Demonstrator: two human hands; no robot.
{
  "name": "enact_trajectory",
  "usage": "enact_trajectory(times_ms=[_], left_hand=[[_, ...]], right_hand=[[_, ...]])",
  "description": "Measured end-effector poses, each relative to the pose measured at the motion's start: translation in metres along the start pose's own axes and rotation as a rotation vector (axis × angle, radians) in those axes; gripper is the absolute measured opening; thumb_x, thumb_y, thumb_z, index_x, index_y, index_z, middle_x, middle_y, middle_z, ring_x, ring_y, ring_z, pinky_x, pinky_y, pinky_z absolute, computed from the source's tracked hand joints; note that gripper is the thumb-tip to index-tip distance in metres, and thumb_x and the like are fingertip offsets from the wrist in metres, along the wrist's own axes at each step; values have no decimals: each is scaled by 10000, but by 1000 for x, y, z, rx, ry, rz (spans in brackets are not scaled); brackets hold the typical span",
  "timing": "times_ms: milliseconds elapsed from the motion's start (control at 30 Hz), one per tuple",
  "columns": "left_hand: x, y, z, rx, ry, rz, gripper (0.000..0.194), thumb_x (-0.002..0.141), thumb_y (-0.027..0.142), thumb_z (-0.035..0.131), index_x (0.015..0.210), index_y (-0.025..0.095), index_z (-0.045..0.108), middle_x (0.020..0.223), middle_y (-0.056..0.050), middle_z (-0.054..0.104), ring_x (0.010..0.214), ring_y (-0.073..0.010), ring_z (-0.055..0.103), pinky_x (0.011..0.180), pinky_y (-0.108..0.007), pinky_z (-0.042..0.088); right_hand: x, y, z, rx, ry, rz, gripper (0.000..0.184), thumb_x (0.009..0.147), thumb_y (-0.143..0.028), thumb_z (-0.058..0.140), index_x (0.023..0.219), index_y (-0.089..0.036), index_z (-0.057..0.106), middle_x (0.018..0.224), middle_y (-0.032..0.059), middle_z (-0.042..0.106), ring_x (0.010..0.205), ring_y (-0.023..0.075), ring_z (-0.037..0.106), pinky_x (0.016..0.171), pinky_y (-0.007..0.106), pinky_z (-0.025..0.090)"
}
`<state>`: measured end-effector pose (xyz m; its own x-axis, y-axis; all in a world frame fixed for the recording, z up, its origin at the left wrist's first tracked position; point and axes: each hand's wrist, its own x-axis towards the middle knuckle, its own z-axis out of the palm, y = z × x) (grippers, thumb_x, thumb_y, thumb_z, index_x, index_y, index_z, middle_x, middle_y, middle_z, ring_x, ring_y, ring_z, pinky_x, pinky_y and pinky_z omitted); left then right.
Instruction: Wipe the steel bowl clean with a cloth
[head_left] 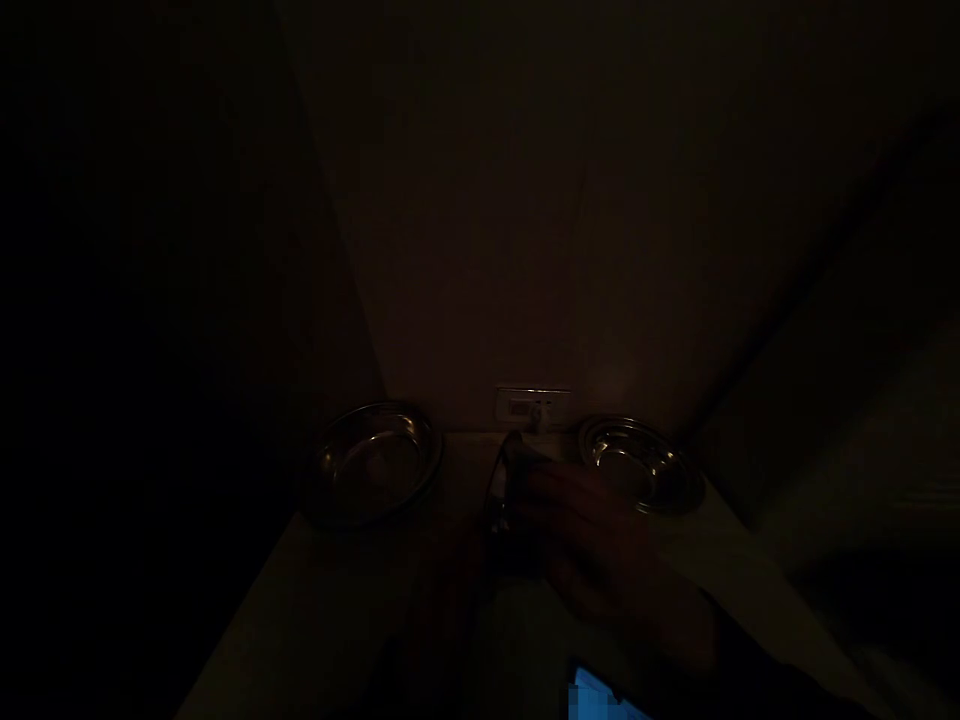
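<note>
The scene is very dark. My right hand (600, 555) reaches in from the lower right over a pale counter (337, 610), its fingers curled round a small glass-like vessel (508, 490) at the counter's middle. A steel bowl (373, 462) leans at the back left. A second steel bowl (639, 465) lies at the back right, just beyond my hand. My left hand cannot be made out in the dark.
A wall socket plate (531, 407) sits on the wall behind the vessel. A blue glow (596, 695) shows at the bottom edge. Dark walls close in on the left and right of the counter.
</note>
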<state>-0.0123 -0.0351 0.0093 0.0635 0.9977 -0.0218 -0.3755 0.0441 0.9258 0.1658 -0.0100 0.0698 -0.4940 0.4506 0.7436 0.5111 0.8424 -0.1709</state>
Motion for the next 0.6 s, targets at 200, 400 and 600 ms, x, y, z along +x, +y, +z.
enact_trajectory(times_ms=[200, 400, 600], left_hand=[[0, 2, 1, 2, -4, 10, 300, 895, 345, 556, 1111, 139, 583, 1021, -58, 632, 821, -151, 627, 683, -316, 552], [1, 3, 2, 12, 0, 17, 304, 895, 344, 555, 1123, 145, 581, 1056, -66, 628, 860, -163, 627, 718, -337, 553], [0, 4, 4, 6, 21, 25, 317, 893, 354, 555, 1130, 146, 582, 1085, -68, 623, 896, -178, 626, 750, -356, 549]], right_hand=[[3, 3, -4, -24, 42, 104, 278, 878, -129, 493, 1098, -174, 656, 1100, 110, 697, 1036, 227, 639, 851, 387, 556], [2, 0, -2, 5, -11, 34, 270, 886, -146, 489, 1097, -168, 656, 1113, 102, 698, 1081, 230, 616, 868, 394, 550], [2, -1, -3, 20, 8, 91, 293, 891, -141, 483, 1134, -181, 642, 1146, 102, 682, 1111, 235, 602, 901, 417, 540]])
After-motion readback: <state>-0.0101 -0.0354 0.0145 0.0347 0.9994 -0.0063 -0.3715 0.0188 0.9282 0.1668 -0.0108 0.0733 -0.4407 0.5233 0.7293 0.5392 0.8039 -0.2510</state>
